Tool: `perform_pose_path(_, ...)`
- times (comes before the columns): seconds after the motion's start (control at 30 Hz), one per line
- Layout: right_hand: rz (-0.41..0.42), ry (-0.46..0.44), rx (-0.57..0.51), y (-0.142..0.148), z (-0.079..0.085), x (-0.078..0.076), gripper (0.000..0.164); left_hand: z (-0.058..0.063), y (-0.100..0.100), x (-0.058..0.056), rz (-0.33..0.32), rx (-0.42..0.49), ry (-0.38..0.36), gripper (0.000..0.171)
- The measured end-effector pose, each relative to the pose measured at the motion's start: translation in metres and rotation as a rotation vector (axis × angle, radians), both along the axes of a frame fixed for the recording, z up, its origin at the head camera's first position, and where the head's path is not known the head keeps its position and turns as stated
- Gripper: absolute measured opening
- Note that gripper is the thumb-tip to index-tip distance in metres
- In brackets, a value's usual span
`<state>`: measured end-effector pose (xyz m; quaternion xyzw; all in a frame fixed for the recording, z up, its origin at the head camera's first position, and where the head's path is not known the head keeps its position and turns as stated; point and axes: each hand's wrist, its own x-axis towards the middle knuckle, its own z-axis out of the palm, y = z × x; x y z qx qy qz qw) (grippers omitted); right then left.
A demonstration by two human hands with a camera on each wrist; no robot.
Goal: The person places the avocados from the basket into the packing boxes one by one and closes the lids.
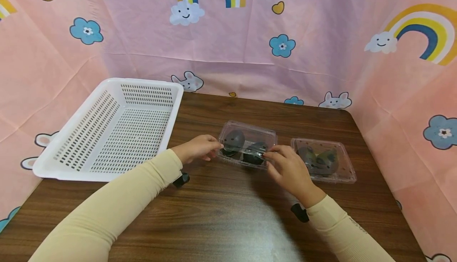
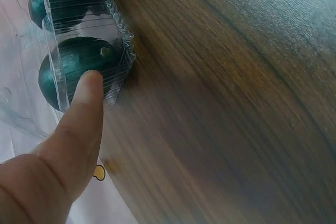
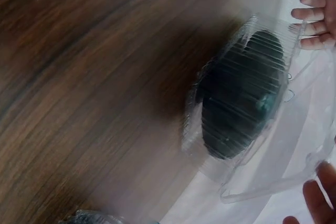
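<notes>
A clear plastic clamshell box [image 1: 248,127] lies on the table, holding two smooth dark green avocados [image 2: 79,69]. In the right wrist view its clear lid [image 3: 273,184] stands tilted away from the base. My left hand [image 1: 198,149] is at the box's left end; in the left wrist view a straight digit reaches over the near avocado. My right hand [image 1: 290,171] is at the box's right front corner, fingertips by the lid's edge. Whether they touch it is unclear. Beside it sits a second clear box [image 1: 342,161] with dark and yellow-green contents, its lid down.
A white perforated basket [image 1: 175,115] stands on the left of the brown wooden table [image 1: 210,222]. Patterned cloth [image 1: 232,36] hangs behind and on both sides. A black device [image 1: 182,179] is at the left wrist, another [image 1: 300,213] at the right.
</notes>
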<state>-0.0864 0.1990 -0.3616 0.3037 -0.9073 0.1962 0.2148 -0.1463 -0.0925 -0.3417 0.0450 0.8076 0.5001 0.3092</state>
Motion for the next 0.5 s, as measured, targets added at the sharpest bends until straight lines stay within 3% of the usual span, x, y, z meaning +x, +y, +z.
perform_pose_path(0.2, -0.116, -0.104, -0.024, -0.0051, 0.0039, 0.0024, 0.023, -0.0008, 0.0035, -0.0006, 0.008, -0.006, -0.006, 0.046)
perform_pose_path(0.5, -0.293, -0.358, -0.095, -0.0105, 0.0075, 0.0015, 0.035, -0.0007, 0.0055, -0.0025, 0.016, -0.018, -0.002, 0.044)
